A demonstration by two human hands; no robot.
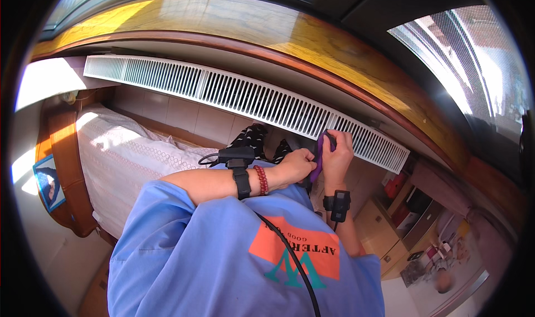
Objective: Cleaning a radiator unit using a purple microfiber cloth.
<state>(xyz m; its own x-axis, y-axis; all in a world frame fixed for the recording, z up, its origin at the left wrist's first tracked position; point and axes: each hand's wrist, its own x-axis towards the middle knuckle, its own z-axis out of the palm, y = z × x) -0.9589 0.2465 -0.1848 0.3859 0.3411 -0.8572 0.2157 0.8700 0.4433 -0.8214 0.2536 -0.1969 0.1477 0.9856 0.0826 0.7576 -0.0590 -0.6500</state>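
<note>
A purple cloth (pixel 318 160) hangs by the front edge of a long white radiator (pixel 250 97) with a slotted top. My right hand (pixel 339 152) grips the cloth's upper part, beside a small dark patch whose nature is unclear. At the cloth's left side is my left hand (pixel 296 165), its fingers curled; whether they pinch the cloth cannot be made out. A red bead bracelet (pixel 261 180) and a black strap with a device (pixel 240 177) circle the left wrist. Another black strapped device (pixel 337 205) sits on the right wrist.
A yellow, marble-like windowsill (pixel 234 18) with a brown edge runs above the radiator. At left stands a bed with a pale patterned cover (pixel 138 150). Wooden cabinets (pixel 376 225) stand at lower right, near a seated person (pixel 443 267). A black cable (pixel 292 254) crosses my blue shirt.
</note>
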